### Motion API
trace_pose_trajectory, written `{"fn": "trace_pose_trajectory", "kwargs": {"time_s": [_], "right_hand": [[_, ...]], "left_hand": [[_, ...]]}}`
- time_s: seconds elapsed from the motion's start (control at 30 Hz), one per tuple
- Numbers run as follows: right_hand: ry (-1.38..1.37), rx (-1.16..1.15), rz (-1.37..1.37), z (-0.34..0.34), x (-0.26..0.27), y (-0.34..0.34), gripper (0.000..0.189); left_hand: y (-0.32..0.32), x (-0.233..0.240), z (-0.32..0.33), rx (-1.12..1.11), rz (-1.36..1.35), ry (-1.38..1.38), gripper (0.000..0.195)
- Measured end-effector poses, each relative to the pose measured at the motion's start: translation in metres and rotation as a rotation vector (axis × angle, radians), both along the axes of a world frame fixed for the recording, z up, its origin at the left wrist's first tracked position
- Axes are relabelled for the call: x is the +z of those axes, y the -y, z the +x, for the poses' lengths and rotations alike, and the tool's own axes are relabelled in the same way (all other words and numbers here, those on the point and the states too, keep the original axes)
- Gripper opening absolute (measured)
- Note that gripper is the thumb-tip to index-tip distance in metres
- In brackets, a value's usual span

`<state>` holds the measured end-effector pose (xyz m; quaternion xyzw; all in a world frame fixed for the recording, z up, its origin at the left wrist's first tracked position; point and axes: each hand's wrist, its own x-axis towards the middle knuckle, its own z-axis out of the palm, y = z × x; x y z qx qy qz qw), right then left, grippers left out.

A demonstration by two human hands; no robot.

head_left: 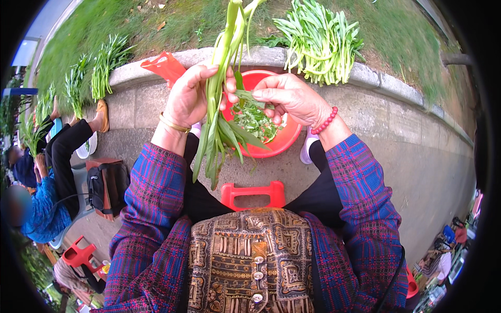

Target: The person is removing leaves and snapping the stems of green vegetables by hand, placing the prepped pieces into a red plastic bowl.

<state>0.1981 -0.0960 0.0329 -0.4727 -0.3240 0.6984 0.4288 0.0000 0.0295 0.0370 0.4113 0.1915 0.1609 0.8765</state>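
Note:
My left hand [195, 92] grips a small bunch of water spinach [219, 74], its pale thick stems pointing away from me and its long leaves hanging toward my lap. Between the thumb and fingers of my right hand [291, 96] is pinched a green leaf [250, 97], which reaches across to the bunch. Below both hands a red plastic basin [287, 141] rests on the pavement, with torn green leaves [256, 123] inside. The hands and the bunch hide part of the basin.
A large pile of water spinach [323, 47] lies over the stone curb [364, 74], near a red plastic bag [164, 67]. A red plastic stool [254, 191] shows between my legs. At left, a seated person [45, 207] holds greens, beside a dark backpack [98, 184].

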Motion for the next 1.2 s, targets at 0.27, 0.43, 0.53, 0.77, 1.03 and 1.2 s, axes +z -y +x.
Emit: {"fn": "trace_pose_trajectory", "kwargs": {"time_s": [0.27,0.43,0.53,0.77,1.03,1.2], "right_hand": [[-0.027,-0.362,-0.069,0.001,-0.029,-0.005,0.018],[-0.029,-0.29,-0.018,-0.002,-0.014,-0.005,0.022],[-0.1,-0.133,-0.066,-0.006,0.008,-0.002,0.026],[0.114,-0.025,0.055,-0.011,0.007,-0.001,0.021],[0.233,-0.296,0.042,-0.022,-0.006,-0.001,0.016],[0.697,-0.352,0.173,-0.02,-0.026,-0.005,0.016]], "left_hand": [[0.001,-0.002,0.002,0.027,0.024,-0.016,0.034],[0.004,-0.001,0.004,0.014,0.011,-0.018,0.032],[0.007,-0.001,0.006,-0.004,0.014,-0.031,0.032],[0.01,-0.001,0.01,-0.018,0.03,-0.053,0.033],[0.016,0.001,0.015,0.026,0.093,-0.082,0.031],[0.015,-0.002,0.017,0.046,0.105,-0.079,0.03]]}}
